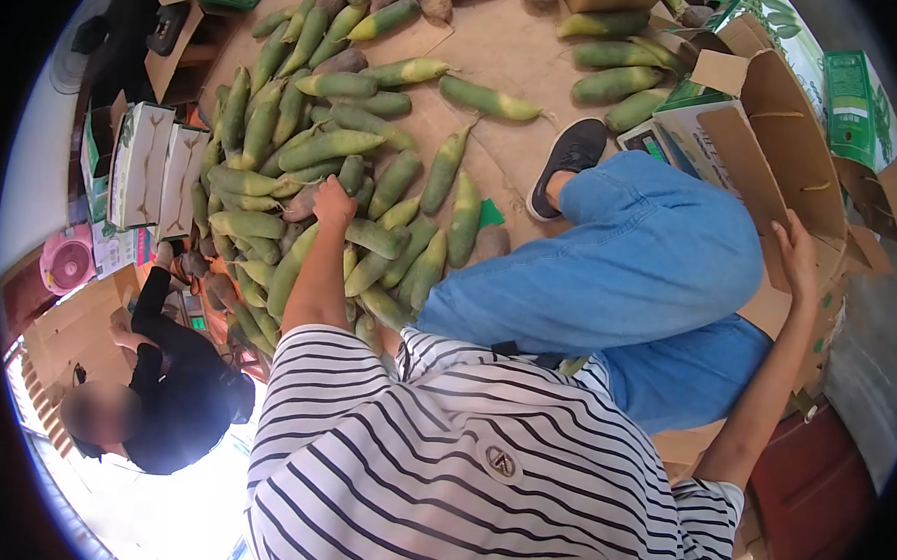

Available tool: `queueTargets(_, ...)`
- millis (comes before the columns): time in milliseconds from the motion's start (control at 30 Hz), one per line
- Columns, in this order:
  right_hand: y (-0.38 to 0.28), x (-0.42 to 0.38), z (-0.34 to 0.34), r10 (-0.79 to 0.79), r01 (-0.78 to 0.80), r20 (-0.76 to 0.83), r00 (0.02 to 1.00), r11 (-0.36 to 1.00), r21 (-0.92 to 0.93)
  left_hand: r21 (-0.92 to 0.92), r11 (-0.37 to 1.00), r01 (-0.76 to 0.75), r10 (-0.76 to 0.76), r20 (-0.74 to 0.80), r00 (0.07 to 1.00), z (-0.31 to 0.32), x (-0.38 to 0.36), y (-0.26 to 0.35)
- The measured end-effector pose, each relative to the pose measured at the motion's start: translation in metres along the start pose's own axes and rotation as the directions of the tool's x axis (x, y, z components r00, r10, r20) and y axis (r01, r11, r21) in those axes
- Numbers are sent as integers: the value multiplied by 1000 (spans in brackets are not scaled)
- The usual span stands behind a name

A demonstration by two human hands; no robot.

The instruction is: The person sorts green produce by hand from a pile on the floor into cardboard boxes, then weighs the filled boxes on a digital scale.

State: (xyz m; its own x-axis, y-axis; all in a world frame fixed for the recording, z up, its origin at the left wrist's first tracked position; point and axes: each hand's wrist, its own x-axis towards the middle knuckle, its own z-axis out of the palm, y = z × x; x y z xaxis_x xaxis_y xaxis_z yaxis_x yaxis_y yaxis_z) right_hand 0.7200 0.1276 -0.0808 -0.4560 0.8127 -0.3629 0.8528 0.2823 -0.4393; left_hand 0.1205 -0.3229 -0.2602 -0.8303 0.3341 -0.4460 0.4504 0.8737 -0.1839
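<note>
While the view is tilted and rounded by the lens, the pile of green shoots (pixel 323 164) serves as landmark for all items below.

Left hand (pixel 334 203): at the middle of the pile, knuckles up, fingers curled down onto a brownish shoot (pixel 302 204); the grip looks closed on it, though the fingertips are hidden.

Right hand (pixel 798 253): well apart from the pile, across the person's leg, fingers spread and laid flat on the edge of an open cardboard box (pixel 775 144). Nothing is clamped in it.

Pile: many long tapered shoots, green fading to yellow at the tips, some brown-skinned, lying loosely across one another on brown cardboard sheeting (pixel 498 52) spread over the floor. A few stragglers (pixel 613 57) lie apart from the pile, toward the box.

Person: striped shirt (pixel 460 471), blue jeans (pixel 639 278), one black shoe (pixel 569 160) resting on the sheeting just beside the pile.

Other items: white printed cartons (pixel 158 167) on the pile's far side from the box; a pink fan (pixel 67 261) beyond those cartons; green printed cartons (pixel 856 108) past the open box.

Second person (pixel 174 388): dark clothing, crouched at the pile's edge, near the white cartons.
</note>
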Motion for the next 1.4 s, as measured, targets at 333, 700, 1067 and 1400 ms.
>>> queueTargets(333,-27,-7,-3,-110,99,-108,988,990,-104,-275,797,-537,497,-205,843,-3,-66,101)
queueTargets(700,-43,-11,-4,-20,3,-83,996,980,-200,-84,-361,-929,350,-935,-51,-268,-235,412)
queueTargets(1067,-26,-10,0,-89,73,-89,992,984,-163,-203,220,-954,868,-405,286,-160,-160,327)
queueTargets(1400,-31,-11,1,-46,44,19,999,996,83,431,621,-655,359,587,725,22,-82,46)
